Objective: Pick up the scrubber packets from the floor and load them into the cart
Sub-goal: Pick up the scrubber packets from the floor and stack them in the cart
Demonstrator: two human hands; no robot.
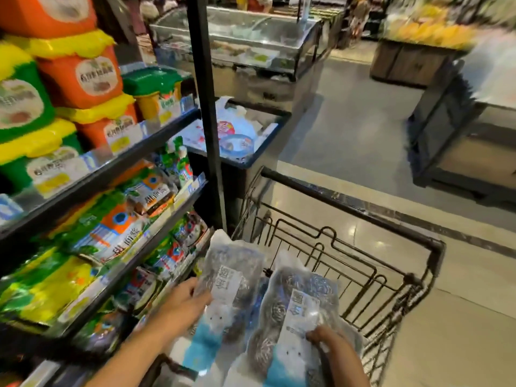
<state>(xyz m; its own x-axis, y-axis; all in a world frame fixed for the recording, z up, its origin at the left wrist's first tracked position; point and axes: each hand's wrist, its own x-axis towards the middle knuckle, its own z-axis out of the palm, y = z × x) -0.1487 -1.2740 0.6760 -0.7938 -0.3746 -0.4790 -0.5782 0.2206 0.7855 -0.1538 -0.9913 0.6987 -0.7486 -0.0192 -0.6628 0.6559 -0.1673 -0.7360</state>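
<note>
Two clear scrubber packets with steel-wool coils and blue-white labels are held over the near end of the dark wire cart (363,213). My left hand (181,305) grips the left packet (229,277) along its left edge. My right hand (326,337) pinches the right packet (298,311) near its lower right side. Both packets tilt upward, side by side and slightly overlapping. More packets seem to lie beneath them in the cart, but those are mostly hidden.
Store shelves (111,169) with bagged goods and orange, yellow and green tubs stand close on the left. A black upright post (206,107) rises beside the cart. A bin of goods (237,135) and a glass freezer (237,34) lie ahead. Tiled aisle floor (363,121) opens to the right.
</note>
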